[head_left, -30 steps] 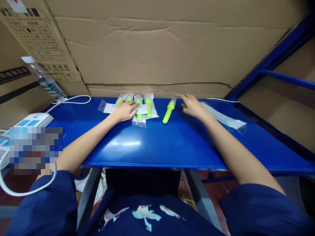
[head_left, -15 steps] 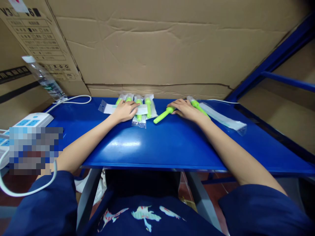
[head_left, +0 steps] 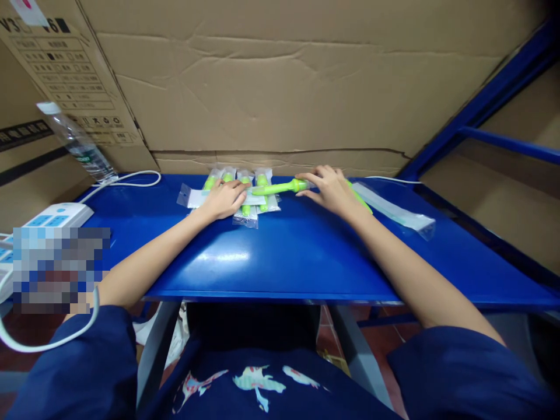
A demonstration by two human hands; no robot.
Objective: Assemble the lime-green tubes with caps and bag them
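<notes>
My left hand (head_left: pixel 225 199) holds a long clear plastic sleeve with a white-and-pale-green strip (head_left: pixel 198 198), lying crosswise over several bagged lime-green sticks (head_left: pixel 245 208). My right hand (head_left: pixel 330 188) pinches the thick end of a lime-green, stick-like tool (head_left: pixel 282 187), its kind unclear. The tool points left, and its thin end lies at the sleeve's right end, seemingly inside it. Just right of that hand, another lime-green stick (head_left: pixel 362 199) is partly covered by the hand and wrist.
An empty-looking plastic sleeve (head_left: pixel 394 209) lies on the right of the blue table (head_left: pixel 280 256). To the left are a white power strip (head_left: pixel 56 220) with its cable and a water bottle (head_left: pixel 81 143). Cardboard (head_left: pixel 280 87) walls the back; a blue metal frame (head_left: pixel 481 87) rises at right.
My right hand has swung the green tool up and left, from a slant on the table to nearly level, its tip now at the sleeve. My left hand has barely moved.
</notes>
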